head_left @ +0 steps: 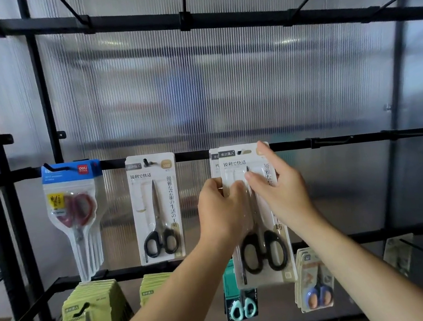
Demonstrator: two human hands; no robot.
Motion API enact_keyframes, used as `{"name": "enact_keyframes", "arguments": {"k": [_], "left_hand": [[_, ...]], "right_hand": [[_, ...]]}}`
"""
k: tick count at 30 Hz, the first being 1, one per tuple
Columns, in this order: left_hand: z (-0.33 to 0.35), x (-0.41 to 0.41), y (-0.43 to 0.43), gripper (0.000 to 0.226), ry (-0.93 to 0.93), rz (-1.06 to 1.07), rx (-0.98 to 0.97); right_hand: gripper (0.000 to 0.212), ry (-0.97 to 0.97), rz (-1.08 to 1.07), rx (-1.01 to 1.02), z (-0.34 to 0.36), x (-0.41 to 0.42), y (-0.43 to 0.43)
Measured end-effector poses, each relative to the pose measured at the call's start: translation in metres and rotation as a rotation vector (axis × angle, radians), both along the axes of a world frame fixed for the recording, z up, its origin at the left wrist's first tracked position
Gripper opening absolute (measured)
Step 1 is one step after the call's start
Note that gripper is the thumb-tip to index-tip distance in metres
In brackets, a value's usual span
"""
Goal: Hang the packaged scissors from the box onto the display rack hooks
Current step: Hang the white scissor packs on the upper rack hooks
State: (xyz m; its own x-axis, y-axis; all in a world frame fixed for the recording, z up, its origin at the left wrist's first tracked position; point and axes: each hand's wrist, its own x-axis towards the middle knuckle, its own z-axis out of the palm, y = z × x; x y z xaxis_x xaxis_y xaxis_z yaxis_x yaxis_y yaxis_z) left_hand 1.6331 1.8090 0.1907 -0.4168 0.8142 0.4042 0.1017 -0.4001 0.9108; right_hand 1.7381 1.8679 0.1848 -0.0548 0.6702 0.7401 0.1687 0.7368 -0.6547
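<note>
Ribbed translucent panelling backs the black display rack (334,141), and the packaged scissors (264,254) are held up against its middle bar, in front of another pack (214,160) already hanging there. The left hand (219,212) grips the card's left edge with curled fingers (237,186). The right hand (279,189) pinches the upper part, thumb on the face and forefinger stretched up by the top right corner. The pack's long axis runs near vertical, blade tips up toward the bar and black handle loops down. Whether the hang hole is on the hook cannot be told (the card's top covers it). If it is not, letting go would probably drop the pack onto the lower row. A skewed push could also catch the card's edge on the hook tip or shove the pack behind crooked.
</note>
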Motion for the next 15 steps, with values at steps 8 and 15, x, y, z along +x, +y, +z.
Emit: {"name": "enact_keyframes", "arguments": {"k": [8,15], "left_hand": [[0.001,-0.004,-0.003,0.018,0.004,-0.024,0.0],[-0.001,-0.007,0.012,0.024,0.136,0.043,-0.011]], "right_hand": [[0.066,-0.044,-0.003,-0.004,0.001,-0.002,0.003],[0.066,-0.033,0.028,-0.02,0.001,0.0,0.004]]}}
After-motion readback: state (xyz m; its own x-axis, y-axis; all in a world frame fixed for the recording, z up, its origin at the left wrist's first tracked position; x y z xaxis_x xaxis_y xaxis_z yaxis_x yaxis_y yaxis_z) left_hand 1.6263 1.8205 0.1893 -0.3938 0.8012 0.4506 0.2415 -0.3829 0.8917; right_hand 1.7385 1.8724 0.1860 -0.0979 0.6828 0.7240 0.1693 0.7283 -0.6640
